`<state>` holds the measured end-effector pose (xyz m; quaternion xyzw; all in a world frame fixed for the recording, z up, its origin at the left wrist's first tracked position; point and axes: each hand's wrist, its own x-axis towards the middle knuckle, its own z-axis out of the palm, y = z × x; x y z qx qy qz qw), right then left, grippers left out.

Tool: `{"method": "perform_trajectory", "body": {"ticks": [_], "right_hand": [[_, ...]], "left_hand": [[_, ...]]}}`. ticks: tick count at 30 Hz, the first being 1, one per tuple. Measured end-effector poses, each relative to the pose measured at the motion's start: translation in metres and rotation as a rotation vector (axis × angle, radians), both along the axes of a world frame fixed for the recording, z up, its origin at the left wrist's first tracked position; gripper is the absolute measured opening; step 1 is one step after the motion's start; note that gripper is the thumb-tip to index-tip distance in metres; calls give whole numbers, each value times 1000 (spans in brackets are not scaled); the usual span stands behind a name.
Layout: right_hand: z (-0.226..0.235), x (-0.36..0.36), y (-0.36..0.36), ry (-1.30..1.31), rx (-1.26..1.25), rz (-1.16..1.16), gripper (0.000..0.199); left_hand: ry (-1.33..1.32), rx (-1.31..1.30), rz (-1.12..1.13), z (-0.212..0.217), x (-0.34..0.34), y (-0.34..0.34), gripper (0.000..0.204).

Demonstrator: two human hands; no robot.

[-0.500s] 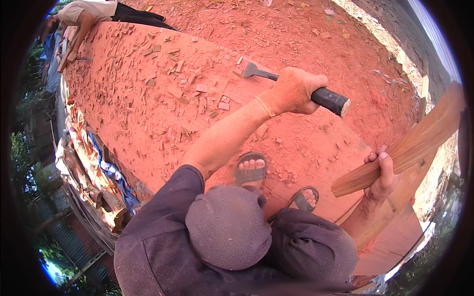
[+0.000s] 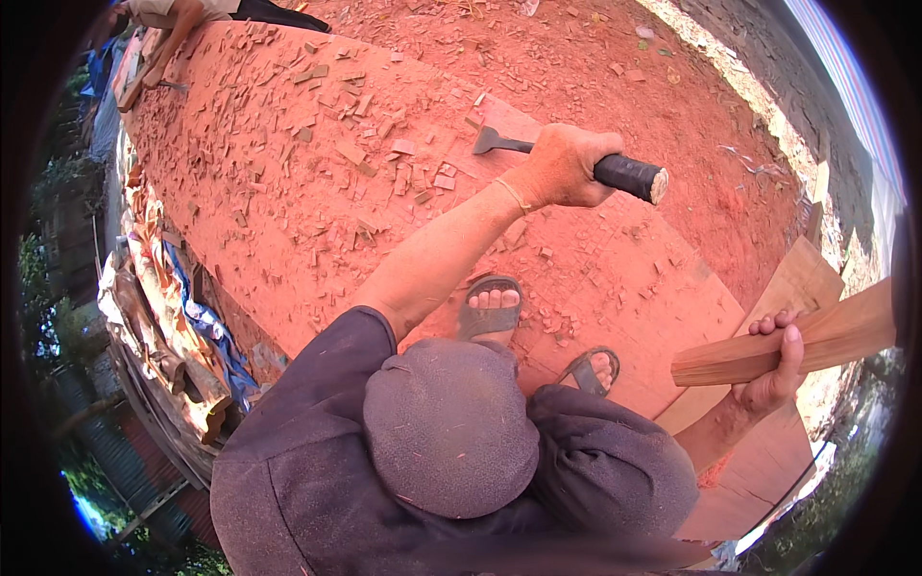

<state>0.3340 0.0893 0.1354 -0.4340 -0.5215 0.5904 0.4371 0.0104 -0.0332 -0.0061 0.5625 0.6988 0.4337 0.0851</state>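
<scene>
My left hand (image 2: 572,165) is closed around a chisel (image 2: 629,178). Its black-wrapped handle juts out to the right of my fist, and its flat dark blade points left, above the chip-strewn ground. At the right, my right hand (image 2: 776,370) grips a brown wooden board (image 2: 845,336) near its left end, with fingertips over the upper edge and thumb on the near face. The board's far end runs out toward the dark rim. Chisel and board are well apart.
Another plank (image 2: 802,288) lies behind the held board. A wide wooden slab (image 2: 754,475) is at lower right. Wood chips (image 2: 403,178) and red dust cover a large sheet. My sandalled feet (image 2: 493,307) stand on it. A co-worker's arm (image 2: 178,43) is far left; crumpled tarps (image 2: 206,331) lie left.
The board in my right hand has swung from a steep slant to nearly level, its far end lower, and that hand has shifted right and slightly down. My left hand with the chisel has barely moved.
</scene>
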Motion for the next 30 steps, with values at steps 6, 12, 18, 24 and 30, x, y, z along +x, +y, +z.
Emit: {"method": "perform_trajectory", "body": {"ticks": [6,12,18,24,30], "right_hand": [[49,-18,32,451,187,-69,31],[-86,-73,-65,-565,148,412,25],[9,-35,-22,-128,70,151,36],[-15,-99,-49,112,-63,-58,24],[-75,-27,-64,-576,-126,417,45]], "left_hand": [[-7,-10,-3,-6,-1,1,20],[41,-35,11,-8,5,3,20],[74,-41,9,-17,0,8,20],[35,-16,14,-16,1,4,20],[25,-109,-57,-18,-1,8,19]]}}
